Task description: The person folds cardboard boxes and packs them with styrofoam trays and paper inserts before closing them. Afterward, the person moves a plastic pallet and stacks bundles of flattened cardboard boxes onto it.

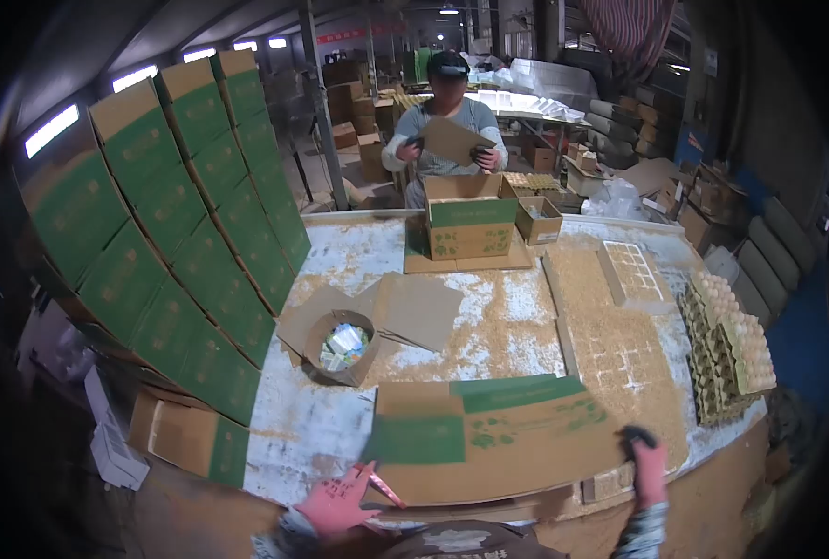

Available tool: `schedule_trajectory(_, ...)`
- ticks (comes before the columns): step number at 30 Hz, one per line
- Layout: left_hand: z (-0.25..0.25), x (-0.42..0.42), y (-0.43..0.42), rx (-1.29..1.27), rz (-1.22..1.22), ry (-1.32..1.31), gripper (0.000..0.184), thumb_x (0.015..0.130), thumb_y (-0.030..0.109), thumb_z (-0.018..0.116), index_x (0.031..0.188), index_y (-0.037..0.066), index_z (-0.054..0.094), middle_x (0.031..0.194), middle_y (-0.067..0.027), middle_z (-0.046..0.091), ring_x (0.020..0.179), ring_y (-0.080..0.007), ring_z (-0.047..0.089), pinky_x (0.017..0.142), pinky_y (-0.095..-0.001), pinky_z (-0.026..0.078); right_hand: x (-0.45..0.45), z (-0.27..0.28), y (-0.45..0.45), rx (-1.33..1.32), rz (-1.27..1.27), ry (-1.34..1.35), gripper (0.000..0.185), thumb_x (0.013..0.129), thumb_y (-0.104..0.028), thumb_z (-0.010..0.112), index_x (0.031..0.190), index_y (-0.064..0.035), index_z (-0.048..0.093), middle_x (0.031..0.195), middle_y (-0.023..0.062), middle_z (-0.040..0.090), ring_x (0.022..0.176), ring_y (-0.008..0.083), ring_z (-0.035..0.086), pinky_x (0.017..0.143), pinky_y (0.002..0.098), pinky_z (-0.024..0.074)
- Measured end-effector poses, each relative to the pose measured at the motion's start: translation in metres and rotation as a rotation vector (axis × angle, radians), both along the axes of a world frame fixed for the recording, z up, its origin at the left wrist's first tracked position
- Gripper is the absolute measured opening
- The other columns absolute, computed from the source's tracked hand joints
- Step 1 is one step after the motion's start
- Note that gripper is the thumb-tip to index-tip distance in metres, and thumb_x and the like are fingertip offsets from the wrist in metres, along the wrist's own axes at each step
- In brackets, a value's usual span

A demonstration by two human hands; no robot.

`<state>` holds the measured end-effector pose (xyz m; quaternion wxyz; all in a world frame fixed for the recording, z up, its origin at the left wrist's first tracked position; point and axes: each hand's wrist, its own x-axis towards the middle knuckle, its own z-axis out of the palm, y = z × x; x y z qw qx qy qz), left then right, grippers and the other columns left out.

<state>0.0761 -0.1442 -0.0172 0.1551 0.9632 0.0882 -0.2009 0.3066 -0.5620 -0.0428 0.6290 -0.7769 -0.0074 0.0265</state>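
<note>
The flat carton (517,456) lies at the near middle of the table, its near part blurred; the left hand (338,501), pink-gloved, is spread at its near left corner, with a pink strip (386,488) across the fingers – whether they pinch it I cannot tell; the right hand (645,456) meets the right edge with dark fingertips, though the blur hides whether they have closed on it. To handle the carton well, I would support both ends evenly, keep the printed panels from buckling, and work the creases square; the strip is best kept clear of the board.

The table (270,461) is pale and scattered with husk (577,270), thickest at right; to the left sit a bin (347,376) of packets and loose sheets (424,312); at far right a white tray (644,294), nearer some stacked egg trays (712,363). Green boxes (195,242) wall the left side; across the table – beyond an open box (470,242) – a co-worker (452,119) holds a board (459,143); rolls (778,247) line the dim room's right.
</note>
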Motion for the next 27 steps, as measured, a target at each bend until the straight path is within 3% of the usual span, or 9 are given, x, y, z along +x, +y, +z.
schedule_trajectory(3,0.101,0.040,-0.022,0.002,-0.511,0.369,0.075,0.083,0.044,0.050,0.135,-0.003,0.021,0.136,-0.0222,0.032,0.095,-0.0377,0.056,0.084,-0.0388,0.045,0.017,0.095,0.041,0.112,-0.109,-0.217,0.043,0.089,-0.022,0.048,0.126,0.0000,0.046,0.116,0.0106,0.056,0.099,0.0166,0.055,0.084,0.0276,0.0440)
schedule_trajectory(7,0.135,0.071,-0.071,-0.193,-0.687,0.342,0.049,0.083,0.035,0.054,0.120,0.005,0.046,0.110,-0.0228,0.053,0.097,-0.0341,0.054,0.086,-0.0395,0.044,0.057,0.071,0.100,-0.011,-0.038,-0.295,0.060,0.089,-0.022,0.051,0.139,-0.0030,0.024,0.143,0.0130,0.025,0.131,0.0226,0.025,0.105,0.0336,0.0249)
schedule_trajectory(8,0.104,0.066,-0.067,-0.299,-0.654,0.102,0.046,0.080,0.033,0.057,0.116,0.004,0.049,0.105,-0.0212,0.055,0.094,-0.0369,0.053,0.083,-0.0419,0.044,0.060,0.047,0.110,-0.203,-0.080,-0.364,0.061,0.089,-0.020,0.050,0.140,-0.0027,0.021,0.145,0.0127,0.021,0.134,0.0222,0.018,0.108,0.0335,0.0162)
schedule_trajectory(11,-0.017,0.056,-0.016,-0.461,-0.706,-0.372,0.070,0.082,0.042,0.057,0.131,-0.001,0.033,0.115,-0.0187,0.055,0.098,-0.0293,0.058,0.087,-0.0333,0.044,0.053,0.029,0.112,0.347,-0.155,-0.435,0.057,0.090,-0.016,0.048,0.139,-0.0007,0.021,0.145,0.0112,0.021,0.134,0.0208,0.017,0.108,0.0326,0.0154)
schedule_trajectory(14,-0.036,0.052,0.006,-1.263,0.023,-0.051,0.066,0.079,0.034,0.063,0.127,-0.002,0.036,0.110,-0.0167,0.057,0.101,-0.0223,0.056,0.088,-0.0297,0.043,0.042,0.017,0.082,0.263,-0.264,-0.481,0.057,0.084,-0.013,0.055,0.134,-0.0002,0.031,0.137,0.0112,0.033,0.126,0.0217,0.030,0.105,0.0346,0.0210)
schedule_trajectory(19,0.061,0.086,0.002,-0.773,0.087,-0.266,0.054,0.080,0.024,0.061,0.122,-0.002,0.039,0.126,-0.0177,0.043,0.106,-0.0203,0.049,0.088,-0.0298,0.041,0.021,0.061,0.094,0.259,0.094,-0.462,0.038,0.072,-0.012,0.058,0.108,-0.0014,0.054,0.103,0.0094,0.053,0.093,0.0192,0.051,0.083,0.0338,0.0427)
schedule_trajectory(21,0.063,0.099,-0.007,-0.688,0.025,-0.264,0.050,0.080,0.023,0.060,0.119,-0.001,0.041,0.127,-0.0175,0.041,0.107,-0.0208,0.048,0.089,-0.0307,0.041,0.029,0.046,0.142,-0.429,0.618,-0.958,0.023,0.072,-0.014,0.055,0.094,-0.0054,0.059,0.091,0.0110,0.057,0.081,0.0228,0.056,0.073,0.0318,0.0463)
schedule_trajectory(25,0.048,0.098,0.002,-0.483,-0.497,-0.101,0.061,0.079,0.035,0.059,0.125,0.001,0.039,0.131,-0.0193,0.038,0.117,-0.0280,0.042,0.098,-0.0369,0.035,0.042,-0.011,0.189,-1.121,1.203,-0.749,0.032,0.081,-0.031,0.055,0.106,-0.0108,0.060,0.088,0.0090,0.063,0.085,0.0265,0.060,0.077,0.0349,0.0474)
schedule_trajectory(27,0.048,0.066,-0.021,-0.182,-0.796,-0.130,0.067,0.079,0.036,0.059,0.130,0.001,0.035,0.132,-0.0219,0.036,0.122,-0.0325,0.037,0.101,-0.0405,0.031,0.058,-0.012,0.178,-0.616,1.147,-0.407,0.033,0.083,-0.027,0.055,0.111,-0.0097,0.059,0.102,0.0092,0.063,0.088,0.0266,0.061,0.080,0.0337,0.0479)
